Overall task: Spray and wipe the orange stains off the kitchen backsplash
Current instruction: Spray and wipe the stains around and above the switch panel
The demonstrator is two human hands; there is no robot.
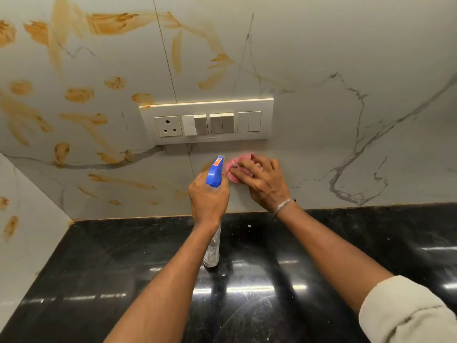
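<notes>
The white marble backsplash (321,58) carries several orange stains (79,94) across its left half and above the switch panel. My left hand (209,199) grips a clear spray bottle (214,173) with a blue trigger head, its nozzle aimed at the wall just below the switch panel. My right hand (262,180) presses a pink cloth (235,167) against the backsplash right beside the nozzle. A faint orange smear (206,165) lies on the wall to the left of the cloth, partly behind the spray head.
A cream switch panel (207,121) with a socket and several switches sits just above both hands. A glossy black stone counter (272,280) runs below the wall. A stained side wall (14,219) closes in the left corner.
</notes>
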